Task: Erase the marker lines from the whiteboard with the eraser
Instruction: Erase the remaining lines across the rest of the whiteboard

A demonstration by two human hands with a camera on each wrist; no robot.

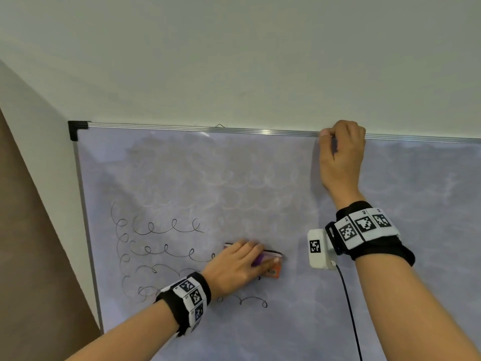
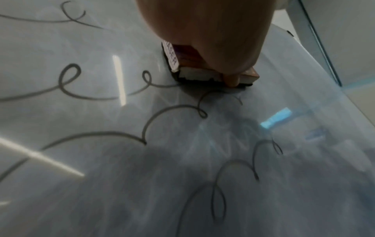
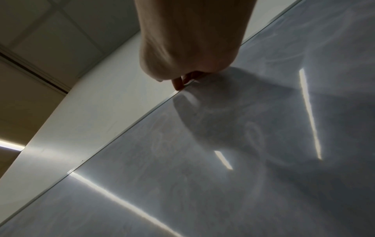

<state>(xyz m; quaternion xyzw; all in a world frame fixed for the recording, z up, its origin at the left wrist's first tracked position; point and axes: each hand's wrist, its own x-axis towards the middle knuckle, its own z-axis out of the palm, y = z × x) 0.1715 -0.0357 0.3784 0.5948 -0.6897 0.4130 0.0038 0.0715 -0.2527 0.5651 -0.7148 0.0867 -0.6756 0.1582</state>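
Your left hand [image 1: 235, 267] grips the eraser [image 1: 270, 261] mid-whiteboard [image 1: 260, 178], your right hand [image 1: 341, 152] clutches its top frame [image 1: 182, 127]; the upper loops are wiped, the lower-left marker lines [image 1: 161, 246] remain.

The orange-and-purple eraser [image 1: 270, 264] lies flat against the whiteboard [image 1: 260, 178], right of looping black marker lines [image 1: 166, 227].

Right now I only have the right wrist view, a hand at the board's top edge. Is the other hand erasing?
Observer: Yes. The left hand holds the eraser flat against the whiteboard.
Operator: Here the right hand just grips the top frame. Any marker lines to erase?
Observer: Several rows of black loops at the lower left, beside the eraser.
Operator: And above them?
Observer: Only faint smudged traces.
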